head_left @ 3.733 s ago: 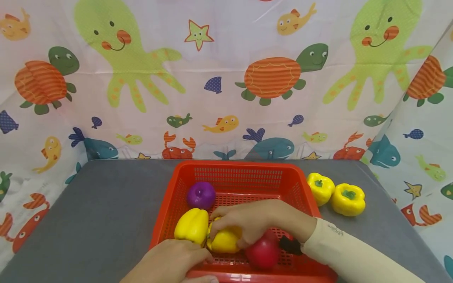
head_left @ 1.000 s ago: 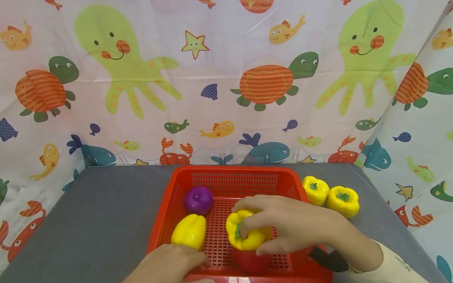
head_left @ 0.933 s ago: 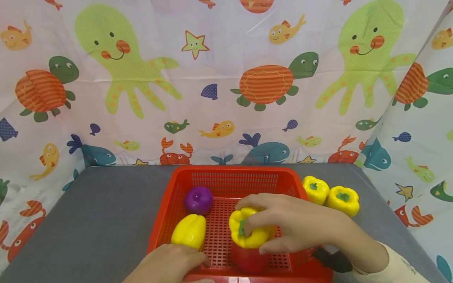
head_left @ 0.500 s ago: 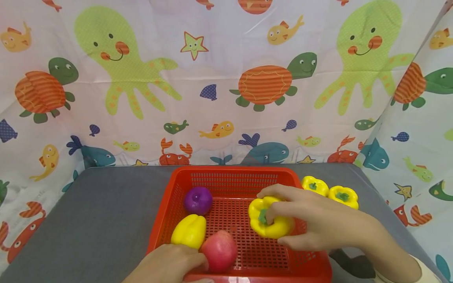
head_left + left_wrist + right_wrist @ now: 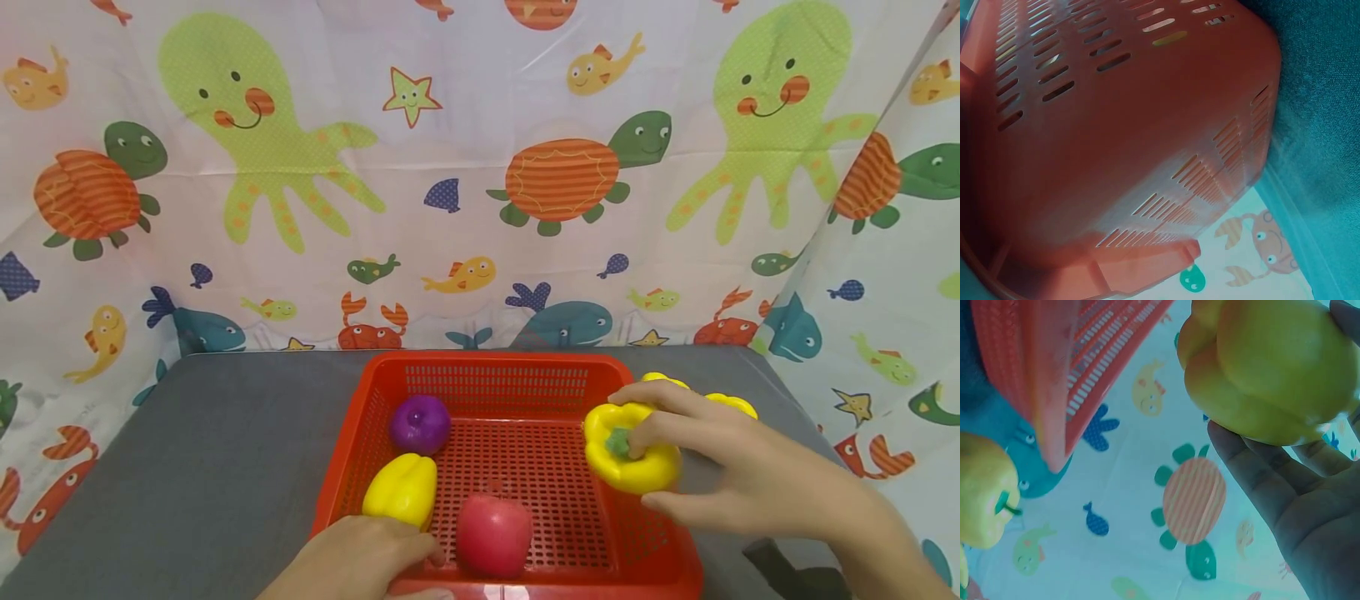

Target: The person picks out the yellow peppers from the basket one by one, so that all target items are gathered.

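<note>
Basket [image 5: 495, 357], red and slotted, is held at its near-left rim by the left hand [image 5: 367, 554], fingers over the edge. Inside, from left to right, lie the left pepper [image 5: 401, 488], the purple vegetable [image 5: 420, 425] behind it, and the red fruit [image 5: 493, 535]. Relative to half a second ago, the red fruit is displaced to the right and now sits apart from the left pepper. The held pepper [image 5: 627, 467] has travelled from over the basket floor to the right wall; the fingers of the right hand [image 5: 738, 475] grasp it, stem facing left. Assessment: the carry across the basket is in progress; the held pepper is not yet set down. Two loose peppers [image 5: 737, 405], partly hidden, stand behind the right hand, outside the basket.

Surface: a grey worktop [image 5: 247, 450] supports the basket and loose peppers. Surroundings: a white sheet [image 5: 472, 108] printed with sea animals encloses the back and both sides.
</note>
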The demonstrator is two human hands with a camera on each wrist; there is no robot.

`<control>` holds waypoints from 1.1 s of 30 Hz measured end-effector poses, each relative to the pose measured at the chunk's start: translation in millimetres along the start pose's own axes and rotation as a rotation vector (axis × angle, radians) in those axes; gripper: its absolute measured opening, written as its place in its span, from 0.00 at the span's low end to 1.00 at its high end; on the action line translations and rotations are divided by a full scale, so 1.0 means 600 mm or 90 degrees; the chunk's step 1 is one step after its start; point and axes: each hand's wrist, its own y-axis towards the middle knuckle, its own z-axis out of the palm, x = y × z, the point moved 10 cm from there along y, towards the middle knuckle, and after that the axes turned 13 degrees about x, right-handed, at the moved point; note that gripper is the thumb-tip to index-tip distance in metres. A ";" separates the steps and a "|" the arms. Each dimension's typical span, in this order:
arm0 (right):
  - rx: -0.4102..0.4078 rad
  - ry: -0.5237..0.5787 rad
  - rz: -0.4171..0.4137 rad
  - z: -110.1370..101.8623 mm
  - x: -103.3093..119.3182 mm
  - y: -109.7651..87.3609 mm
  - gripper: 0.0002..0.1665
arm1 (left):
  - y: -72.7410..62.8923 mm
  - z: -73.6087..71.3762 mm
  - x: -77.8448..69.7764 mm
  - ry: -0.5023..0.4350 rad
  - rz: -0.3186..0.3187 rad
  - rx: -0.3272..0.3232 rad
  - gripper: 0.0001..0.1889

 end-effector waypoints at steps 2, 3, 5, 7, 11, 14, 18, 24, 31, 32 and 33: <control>-0.010 -0.003 0.003 -0.003 -0.003 -0.008 0.31 | 0.000 0.001 0.003 -0.014 -0.009 0.000 0.23; -0.014 -0.004 0.002 -0.005 -0.004 -0.012 0.31 | 0.000 0.002 0.004 -0.023 -0.015 0.001 0.22; -0.025 -0.005 0.004 -0.009 -0.008 -0.018 0.32 | -0.001 0.003 0.005 -0.028 -0.021 -0.003 0.21; -0.037 -0.001 0.015 -0.012 -0.014 -0.026 0.33 | -0.001 0.003 0.006 -0.022 -0.023 -0.005 0.21; -0.059 0.010 0.048 -0.015 -0.029 -0.043 0.35 | -0.001 0.003 0.005 -0.009 -0.017 -0.007 0.22; -0.080 0.002 0.058 -0.018 -0.036 -0.056 0.36 | 0.000 0.002 0.004 -0.016 -0.013 -0.011 0.22; -0.113 -0.023 0.071 -0.024 -0.043 -0.075 0.36 | 0.001 0.001 0.004 -0.036 -0.011 -0.010 0.21; -0.131 -0.047 0.146 -0.027 -0.063 -0.097 0.36 | 0.002 0.001 0.002 -0.009 -0.006 -0.002 0.24; -0.178 -0.070 0.157 -0.029 -0.072 -0.119 0.38 | -0.001 0.001 0.003 -0.043 -0.011 0.000 0.19; -0.181 -0.071 0.158 -0.028 -0.075 -0.122 0.38 | -0.002 0.001 0.003 -0.045 -0.011 -0.001 0.19; -0.184 -0.074 0.156 -0.026 -0.077 -0.124 0.39 | -0.002 0.001 0.002 -0.045 -0.011 -0.002 0.19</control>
